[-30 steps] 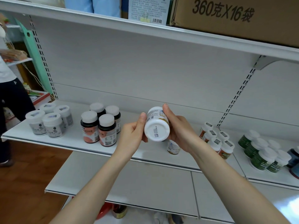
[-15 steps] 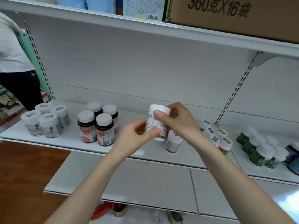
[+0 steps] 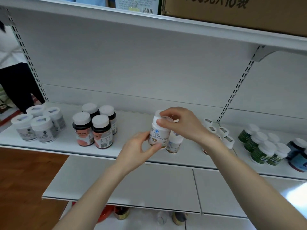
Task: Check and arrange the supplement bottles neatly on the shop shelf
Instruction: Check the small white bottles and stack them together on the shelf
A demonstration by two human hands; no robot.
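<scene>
Both bare forearms reach up and forward from the lower edge of the view, drawing together toward the middle. The left hand [image 3: 138, 147] sits lower, palm turned to the right, its thumb and curled fingers [image 3: 143, 136] wrapped round the lower body of an upright white bottle [image 3: 157, 135]. The right hand [image 3: 183, 126] arches above it with the wrist bent, its fingertips curled down over the bottle's cap from the right

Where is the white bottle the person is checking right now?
Head view, centre: the white bottle is upright, held between left hand and right hand, just left of a matching bottle on the shelf.
</scene>
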